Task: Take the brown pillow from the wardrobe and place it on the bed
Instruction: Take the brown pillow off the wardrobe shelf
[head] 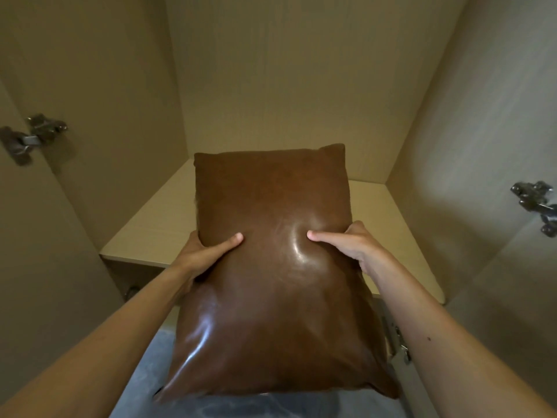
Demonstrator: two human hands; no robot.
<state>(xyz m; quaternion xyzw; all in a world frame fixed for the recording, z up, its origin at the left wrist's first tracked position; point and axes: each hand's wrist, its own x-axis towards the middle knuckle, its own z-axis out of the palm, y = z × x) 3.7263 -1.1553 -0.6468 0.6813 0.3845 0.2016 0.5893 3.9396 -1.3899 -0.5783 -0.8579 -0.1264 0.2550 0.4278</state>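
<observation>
A shiny brown leather-look pillow [271, 236] fills the middle of the view, its far end over the pale wardrobe shelf [144, 230] and its near end hanging out past the shelf's front edge toward me. My left hand [205, 251] grips its left side with the thumb pressed on top. My right hand [346, 242] grips the right side, its thumb denting the cover. The fingers of both hands are hidden under the pillow. The bed is not in view.
The beige wardrobe compartment surrounds the pillow with a back wall [295, 86] and two side walls. Metal door hinges sit on the left side [33, 137] and the right side [536, 203]. Below the shelf a metal fitting [398, 342] and grey floor show.
</observation>
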